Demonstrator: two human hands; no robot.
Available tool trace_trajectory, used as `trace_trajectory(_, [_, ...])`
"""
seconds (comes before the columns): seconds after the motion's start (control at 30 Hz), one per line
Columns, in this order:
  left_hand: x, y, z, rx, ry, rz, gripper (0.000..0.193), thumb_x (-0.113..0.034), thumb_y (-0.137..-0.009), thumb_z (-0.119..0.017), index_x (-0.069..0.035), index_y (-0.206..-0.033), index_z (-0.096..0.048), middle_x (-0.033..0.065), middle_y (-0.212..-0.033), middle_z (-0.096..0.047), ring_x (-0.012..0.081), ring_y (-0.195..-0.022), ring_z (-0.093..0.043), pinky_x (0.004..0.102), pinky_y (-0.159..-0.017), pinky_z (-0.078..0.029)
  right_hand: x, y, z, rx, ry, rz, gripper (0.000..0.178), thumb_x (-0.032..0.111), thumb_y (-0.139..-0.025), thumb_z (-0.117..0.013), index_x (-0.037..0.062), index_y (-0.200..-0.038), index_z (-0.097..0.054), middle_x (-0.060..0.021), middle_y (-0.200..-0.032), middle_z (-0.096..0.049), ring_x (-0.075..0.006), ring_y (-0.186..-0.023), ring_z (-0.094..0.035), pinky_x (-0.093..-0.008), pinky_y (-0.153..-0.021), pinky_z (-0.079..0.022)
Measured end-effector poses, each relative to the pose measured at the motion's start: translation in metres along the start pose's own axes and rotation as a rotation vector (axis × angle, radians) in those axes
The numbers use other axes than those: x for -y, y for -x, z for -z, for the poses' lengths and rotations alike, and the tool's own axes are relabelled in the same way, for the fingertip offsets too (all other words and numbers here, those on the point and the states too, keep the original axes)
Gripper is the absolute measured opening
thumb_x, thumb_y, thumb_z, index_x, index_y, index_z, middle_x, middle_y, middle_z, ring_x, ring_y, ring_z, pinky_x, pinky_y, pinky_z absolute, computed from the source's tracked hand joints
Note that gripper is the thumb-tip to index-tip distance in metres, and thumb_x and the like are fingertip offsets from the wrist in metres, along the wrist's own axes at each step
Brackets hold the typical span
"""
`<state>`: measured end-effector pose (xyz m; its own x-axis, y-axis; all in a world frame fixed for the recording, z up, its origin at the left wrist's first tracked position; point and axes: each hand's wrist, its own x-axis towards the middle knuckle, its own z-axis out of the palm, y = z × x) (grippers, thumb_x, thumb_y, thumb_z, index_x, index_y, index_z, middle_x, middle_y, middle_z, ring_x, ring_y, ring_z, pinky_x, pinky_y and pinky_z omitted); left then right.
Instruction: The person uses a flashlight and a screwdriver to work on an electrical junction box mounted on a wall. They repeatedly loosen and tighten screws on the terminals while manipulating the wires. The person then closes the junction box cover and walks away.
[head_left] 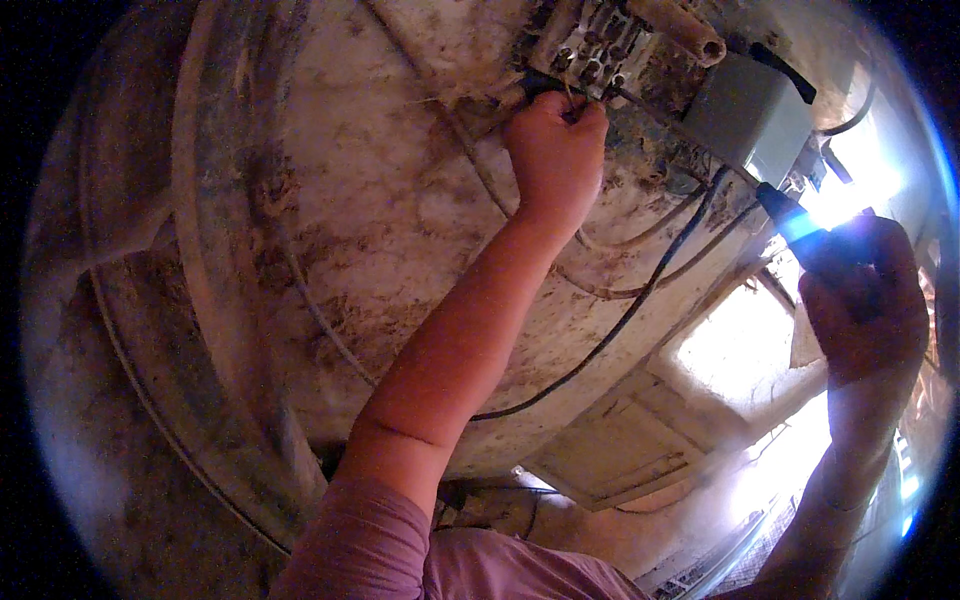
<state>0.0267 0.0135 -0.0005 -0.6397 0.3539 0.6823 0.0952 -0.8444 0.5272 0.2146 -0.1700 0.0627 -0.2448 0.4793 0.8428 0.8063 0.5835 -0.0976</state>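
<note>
The terminal block [590,45], a pale, grimy fitting with rows of screws and slots, sits fixed high on a stained, cobwebbed wall [400,200]. The person's left hand [556,155] is raised to the block's lower edge, fingers curled tight around something small and dark there, likely a wire end or plug; what exactly it pinches cannot be made out. The arm is stretched full length, which suggests the block is mounted at the limit of reach.

Right of the block hangs a grey box [750,115]. A black cable [640,300] drops from beneath the box and sags well below the block, alongside paler, dirt-coated wires [620,240].

Further right of the block, the right hand [865,300] is closed around a torch [800,225], its tip aimed back toward the block and box, apparently to light the connections. A rough pipe end [690,30] projects just above the block.
</note>
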Motion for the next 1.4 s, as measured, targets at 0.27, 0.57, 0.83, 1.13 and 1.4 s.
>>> trace_trajectory(0.27, [0.014,0.003,-0.01,-0.103,0.097,0.044,0.012,-0.01,-0.073,-0.065,0.002,-0.075,-0.063,0.0114,-0.063,-0.063,0.0177,-0.054,-0.058,0.0308,-0.053,-0.044,0.026,0.001,-0.004,-0.034,0.018,-0.127,0.023,0.012,-0.08,-0.065,0.0061,-0.101,-0.057,0.0026,-0.076,-0.055,-0.0059,-0.068,-0.048,-0.0204,-0.065,-0.037])
trace_trajectory(0.57, [0.006,-0.003,0.004,0.023,-0.044,-0.031,0.016,-0.014,-0.072,-0.065,0.001,-0.07,-0.064,0.0128,-0.058,-0.061,0.0199,-0.05,-0.058,0.0327,-0.051,-0.045,0.023,-0.004,-0.007,-0.015,-0.014,-0.121,0.028,0.02,-0.081,-0.065,0.0086,-0.104,-0.054,0.0049,-0.066,-0.045,-0.0033,-0.061,-0.038,-0.0188,-0.055,-0.029])
trace_trajectory(0.83, [0.001,0.001,-0.003,-0.05,-0.077,-0.02,0.015,-0.014,-0.07,-0.064,0.001,-0.07,-0.064,0.0122,-0.057,-0.06,0.0196,-0.05,-0.058,0.0325,-0.051,-0.045,0.02,-0.006,-0.002,0.042,-0.107,-0.182,0.024,0.021,-0.08,-0.066,0.0102,-0.099,-0.056,0.0059,-0.063,-0.043,-0.0023,-0.059,-0.037,-0.0181,-0.054,-0.026])
trace_trajectory(1.13, [0.01,0.007,-0.014,-0.157,0.058,-0.029,0.013,-0.011,-0.072,-0.063,0.002,-0.073,-0.062,0.0112,-0.059,-0.06,0.0158,-0.05,-0.054,0.0299,-0.051,-0.043,0.021,-0.005,-0.004,0.034,-0.112,-0.167,0.02,0.019,-0.08,-0.066,0.0102,-0.096,-0.057,0.0059,-0.061,-0.042,-0.0019,-0.057,-0.036,-0.0187,-0.052,-0.025])
trace_trajectory(1.4, [0.001,0.011,-0.014,-0.147,0.202,0.062,0.012,-0.009,-0.074,-0.064,0.003,-0.072,-0.062,0.007,-0.06,-0.062,0.0117,-0.052,-0.055,0.0279,-0.05,-0.043,0.012,-0.008,-0.004,0.047,-0.087,-0.159,0.02,0.02,-0.082,-0.065,0.0107,-0.098,-0.057,0.0055,-0.064,-0.049,0.0003,-0.056,-0.036,-0.0167,-0.048,-0.022])
